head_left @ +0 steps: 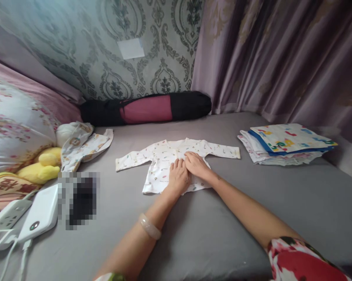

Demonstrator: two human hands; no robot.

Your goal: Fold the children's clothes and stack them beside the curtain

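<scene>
A small white long-sleeved baby shirt (157, 166) with a tiny coloured print lies spread on the grey bed sheet (120, 218), both sleeves stretched out sideways. My left hand (179, 176) rests palm down on the middle of its front. Right beside it, my right hand (197, 164) also lies flat on the cloth, a little higher up near the centre. The two hands touch or nearly touch. Neither grips the fabric. Part of the shirt's lower front is covered by my hands and forearms. A pale bangle (149, 226) circles my left wrist.
A stack of folded cloths (293, 140) lies at the right. At the left are a crumpled printed baby garment (91, 145), a yellow plush toy (40, 171), a white power bank (40, 212) and a power strip (9, 214). A black-and-maroon rolled bag (146, 108) lies along the wall.
</scene>
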